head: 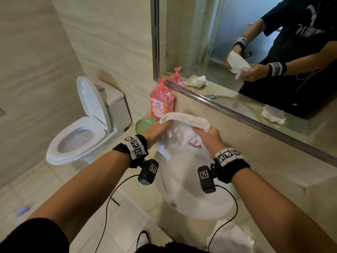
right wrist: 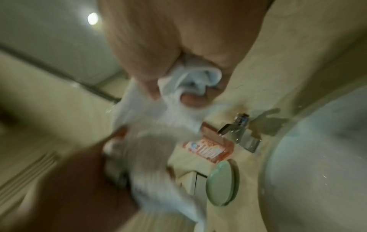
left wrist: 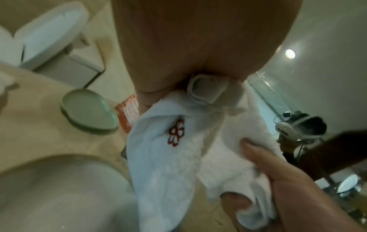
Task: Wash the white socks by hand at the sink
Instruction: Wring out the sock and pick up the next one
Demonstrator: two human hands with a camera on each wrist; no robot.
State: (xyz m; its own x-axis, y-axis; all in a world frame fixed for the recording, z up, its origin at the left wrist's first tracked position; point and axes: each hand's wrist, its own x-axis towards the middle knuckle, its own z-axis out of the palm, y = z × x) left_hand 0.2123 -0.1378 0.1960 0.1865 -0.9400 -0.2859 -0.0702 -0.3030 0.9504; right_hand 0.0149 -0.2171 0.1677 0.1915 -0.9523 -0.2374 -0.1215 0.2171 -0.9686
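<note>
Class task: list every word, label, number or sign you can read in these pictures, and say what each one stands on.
Pink soap bottle: printed label, too small and blurred to read.
White sock: a red flower-shaped emblem, no letters.
Wristbands: black-and-white square code markers, no words.
Dark shirt in the mirror: pale print, not legible.
No text can be read outright.

Beige marble-look tiled walls (head: pixel 45 52) enclose a bathroom with pale floor tiles (head: pixel 36 189). A white ceramic toilet (head: pixel 83 128), lid raised, stands left of the beige stone counter (head: pixel 273 161) beneath a steel-framed wall mirror (head: pixel 209 42).
</note>
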